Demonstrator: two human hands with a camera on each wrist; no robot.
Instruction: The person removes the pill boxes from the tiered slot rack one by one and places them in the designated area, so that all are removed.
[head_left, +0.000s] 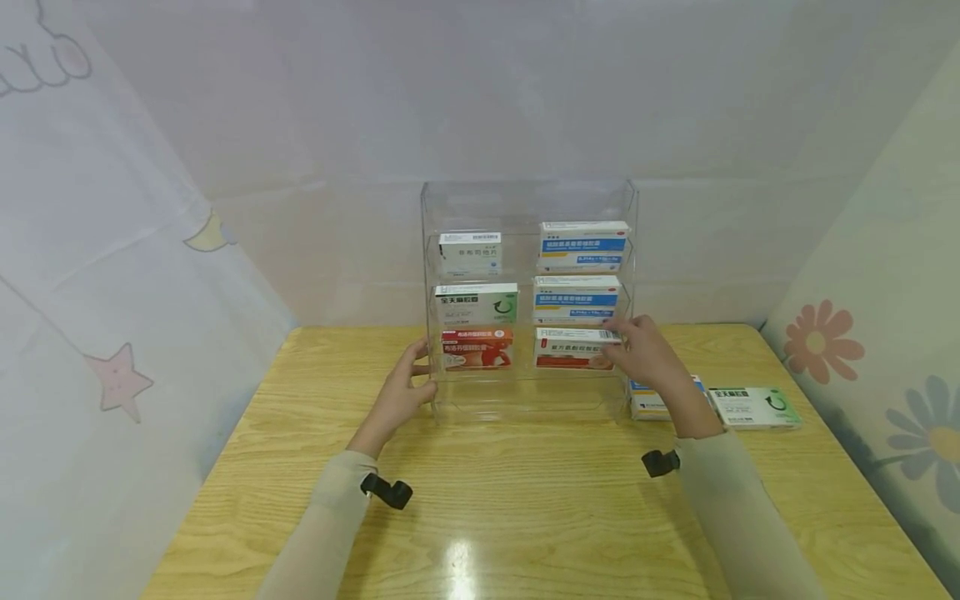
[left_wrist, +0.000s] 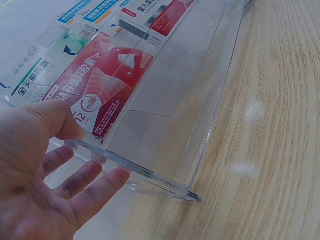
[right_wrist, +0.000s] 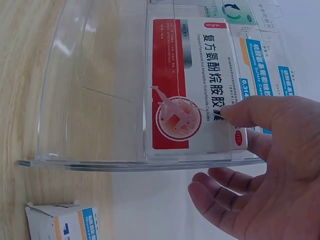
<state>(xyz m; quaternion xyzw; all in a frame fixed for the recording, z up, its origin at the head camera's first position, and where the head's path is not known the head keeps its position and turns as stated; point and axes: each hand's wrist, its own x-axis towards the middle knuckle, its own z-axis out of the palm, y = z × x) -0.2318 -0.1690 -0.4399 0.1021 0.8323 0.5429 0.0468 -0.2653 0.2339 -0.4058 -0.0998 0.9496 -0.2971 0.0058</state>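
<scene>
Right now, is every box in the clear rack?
No, a green-and-white box lies on the wooden table, to the right of the clear rack.

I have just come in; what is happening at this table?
A person's left hand holds the left edge of a clear rack, while the right hand grips the right end of a red-and-white box. That box already sits in the rack, lowest in the right column. Six boxes stand there altogether, three per column. A blue-and-white box and a green-and-white box lie on the table to its right.
</scene>
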